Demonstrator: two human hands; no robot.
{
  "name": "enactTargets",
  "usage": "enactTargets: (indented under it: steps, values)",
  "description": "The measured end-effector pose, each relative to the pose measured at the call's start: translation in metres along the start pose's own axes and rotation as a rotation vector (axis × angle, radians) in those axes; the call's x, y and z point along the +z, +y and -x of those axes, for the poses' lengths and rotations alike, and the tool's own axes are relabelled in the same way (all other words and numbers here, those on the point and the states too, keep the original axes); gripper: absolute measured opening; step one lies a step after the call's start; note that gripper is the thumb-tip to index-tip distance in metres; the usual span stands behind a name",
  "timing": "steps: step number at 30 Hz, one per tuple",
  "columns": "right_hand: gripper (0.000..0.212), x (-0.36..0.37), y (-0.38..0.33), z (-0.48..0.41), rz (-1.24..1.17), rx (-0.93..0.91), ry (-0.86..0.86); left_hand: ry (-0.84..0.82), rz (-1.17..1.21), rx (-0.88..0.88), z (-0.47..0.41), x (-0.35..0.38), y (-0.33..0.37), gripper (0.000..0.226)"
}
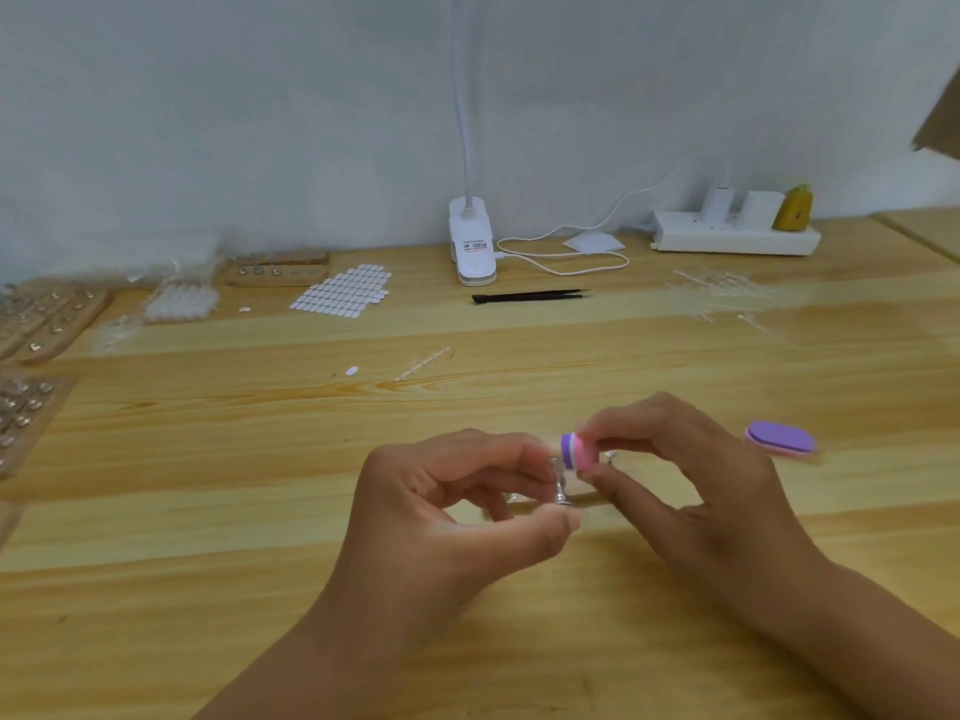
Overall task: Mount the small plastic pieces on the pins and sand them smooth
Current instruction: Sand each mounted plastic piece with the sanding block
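Centrally, above the pale wooden table [260,511], left hand [447,517] with fingers [545,523] curled, pinching a small metal pin [561,493] near its base; mounted on top, a small clear plastic piece [555,466], barely distinguishable. Opposite, right hand [691,485] with fingers [613,424] pinching a short purple, white and pink foam sanding block [577,452], laid against the piece. Piece judged very light, thin and somewhat brittle, with a slick surface: best held indirectly, low on the pin stem, never on the plastic itself; gentle strokes only, firm pressure being likely to pop it off the pin or crack an edge. Foam block soft and grippy, best taken at its sides, abrasive face left free. Right of the hands, lying flat, a second oval purple-and-pink sanding block [781,438]. Farther back: black tweezers [530,296], a sheet of white oval pads [343,293], a white clip lamp [471,241], a white power strip [735,236]; at far left, wooden racks [47,314] of further pins.
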State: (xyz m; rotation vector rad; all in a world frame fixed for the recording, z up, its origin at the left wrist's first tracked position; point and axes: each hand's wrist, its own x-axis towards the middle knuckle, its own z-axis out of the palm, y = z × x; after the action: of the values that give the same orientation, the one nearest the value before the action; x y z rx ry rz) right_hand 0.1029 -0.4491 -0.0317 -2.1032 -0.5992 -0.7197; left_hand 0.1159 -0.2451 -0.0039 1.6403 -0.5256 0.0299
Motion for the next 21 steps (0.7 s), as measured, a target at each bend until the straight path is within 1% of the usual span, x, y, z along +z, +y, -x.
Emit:
enactTargets:
  steps: [2,4,6,8,10,12,15,17,19,21]
  values:
    - [0.022,-0.002,-0.002,-0.003,-0.091,0.059,0.041,0.013,-0.013,-0.003,-0.001,-0.001,0.0,0.026]
    - [0.022,0.0,-0.008,-0.004,-0.137,0.026,0.076,0.015,-0.033,-0.017,-0.002,-0.001,0.0,0.027]
    - [0.02,0.003,-0.012,-0.001,-0.055,-0.049,0.043,-0.016,-0.044,0.007,-0.002,0.0,-0.001,0.025]
    - [0.018,0.001,-0.006,0.001,0.012,-0.05,0.0,-0.023,-0.028,0.029,-0.001,0.001,-0.001,0.024]
    - [0.02,-0.001,-0.003,-0.001,-0.024,-0.001,0.015,0.003,0.015,0.008,-0.001,-0.001,-0.003,0.025]
    - [0.022,-0.001,-0.006,-0.002,-0.08,-0.026,0.064,-0.012,0.045,-0.007,-0.003,-0.001,-0.003,0.026]
    - [0.021,0.002,-0.009,-0.002,-0.01,-0.106,0.075,-0.099,0.174,-0.069,-0.004,-0.001,-0.006,0.024]
    - [0.021,-0.001,-0.006,-0.001,0.006,-0.057,0.08,-0.117,0.268,-0.111,-0.005,-0.002,-0.008,0.026]
    - [0.021,-0.002,-0.008,0.0,-0.049,-0.041,0.13,-0.127,0.309,-0.137,-0.006,-0.002,-0.008,0.031]
    - [0.025,0.001,-0.015,0.0,-0.043,-0.108,0.186,-0.147,0.365,-0.172,-0.007,-0.001,-0.008,0.04]
